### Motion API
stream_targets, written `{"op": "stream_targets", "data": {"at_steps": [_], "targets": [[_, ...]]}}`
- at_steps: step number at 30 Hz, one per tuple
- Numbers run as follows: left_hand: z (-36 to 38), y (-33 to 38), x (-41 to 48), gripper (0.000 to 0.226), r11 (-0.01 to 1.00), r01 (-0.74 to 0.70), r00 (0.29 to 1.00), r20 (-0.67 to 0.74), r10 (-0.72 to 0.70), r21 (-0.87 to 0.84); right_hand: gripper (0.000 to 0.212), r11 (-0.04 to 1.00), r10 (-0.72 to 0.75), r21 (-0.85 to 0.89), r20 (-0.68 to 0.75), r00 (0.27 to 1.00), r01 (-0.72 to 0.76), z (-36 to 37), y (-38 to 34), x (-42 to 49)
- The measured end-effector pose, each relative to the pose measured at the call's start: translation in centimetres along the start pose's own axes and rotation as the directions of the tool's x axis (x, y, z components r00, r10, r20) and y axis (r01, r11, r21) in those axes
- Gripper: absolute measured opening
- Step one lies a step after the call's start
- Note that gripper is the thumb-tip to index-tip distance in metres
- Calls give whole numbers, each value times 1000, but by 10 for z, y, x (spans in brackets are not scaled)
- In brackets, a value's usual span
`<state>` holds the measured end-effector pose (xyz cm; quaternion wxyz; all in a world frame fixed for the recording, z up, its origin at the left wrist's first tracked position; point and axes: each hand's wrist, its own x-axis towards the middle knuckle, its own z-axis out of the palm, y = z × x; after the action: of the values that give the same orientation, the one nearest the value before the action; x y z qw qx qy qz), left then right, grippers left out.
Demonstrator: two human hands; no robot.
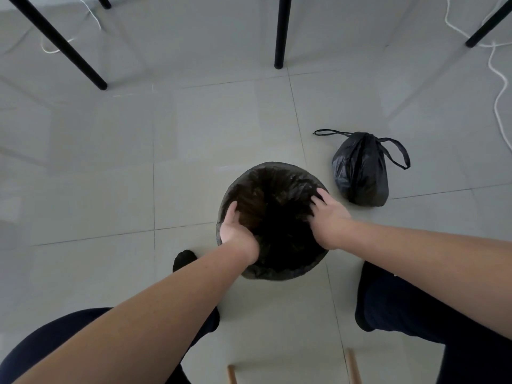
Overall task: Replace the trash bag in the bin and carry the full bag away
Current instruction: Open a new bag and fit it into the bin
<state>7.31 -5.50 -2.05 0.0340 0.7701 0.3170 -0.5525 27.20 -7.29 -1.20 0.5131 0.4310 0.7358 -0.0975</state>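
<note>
Far left, I see a black furniture leg (58, 41) slanting across the pale tiled floor (97, 167), with a loop of white cord (52, 49) lying behind it. Lower left, my view catches a dark-trousered knee (55, 342) and a bare forearm running up toward the middle. A dark sock toe (184, 259) sits on the tile just left of the bin. The left hand (235, 231) rests on the near-left rim of the bin (274, 220), thumb inside, fingers wrapped over the edge; I read it as closed on the liner there, though the fingers' far side is hidden. The bin stands on the floor at centre frame, round, seen from above, and the fresh black liner (277, 184) is already folded over its rim all the way round, wrinkled plastic showing on the inner wall, the bottom too dark to make out. A second black leg (281, 31) stands upright well behind the bin. The right hand (329, 214) lies on the right rim, fingers spread and pressed flat onto the liner, not gripping. The two hands are apart, one at each side of the opening. Just right of the bin, not touching it, the full bag (360, 170) sits on the tile, black, its neck tied, two loop handles splayed out left and right. At right, the other knee (415, 309); a third black leg (490, 23) and more white cord (498, 92) trail along the far right edge. Two wooden legs (353, 367) show at the bottom.
</note>
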Motion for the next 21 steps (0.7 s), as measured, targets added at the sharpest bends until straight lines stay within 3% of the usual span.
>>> {"op": "stream_targets", "data": {"at_steps": [2, 4, 7, 9, 10, 12, 14, 17, 19, 21], "targets": [[2, -9, -4, 71, 995, 74, 997, -6, -74, 64, 65, 996, 35, -88, 172, 985, -20, -9, -5, -11], [-1, -16, -3, 68, 988, 122, 990, -77, -115, 91, 54, 999, -15, -26, 205, 979, 20, -19, -10, -15], [-7, -13, 0, 62, 995, 102, 978, -187, -96, 22, 36, 979, -107, 166, -64, 992, 116, -19, -13, -8], [-8, -5, 3, 62, 993, -4, 967, -253, -27, -121, 40, 977, -103, 154, -252, 962, 145, -12, -12, 5], [-8, -2, 3, 62, 982, -56, 967, -255, 8, -182, 44, 984, -91, 127, -256, 962, 127, -7, -11, 9], [-5, 0, -1, 64, 977, -55, 989, -145, 25, -208, 52, 998, -43, 43, -105, 994, 47, 1, -8, 8], [0, -7, -7, 70, 996, 25, 999, -20, -27, -87, 58, 997, 2, -73, 62, 998, 2, 4, -9, 3], [3, -20, -7, 73, 995, 100, 994, -40, -99, 23, 54, 998, -15, -60, 134, 991, 24, -2, -16, -2], [2, -20, 0, 71, 993, 114, 991, -79, -112, 15, 41, 997, -68, 49, 14, 998, 67, -6, -19, -2], [1, -13, 7, 68, 996, 59, 989, -134, -67, -61, 40, 988, -98, 93, -209, 973, 120, -4, -20, 3]]}}
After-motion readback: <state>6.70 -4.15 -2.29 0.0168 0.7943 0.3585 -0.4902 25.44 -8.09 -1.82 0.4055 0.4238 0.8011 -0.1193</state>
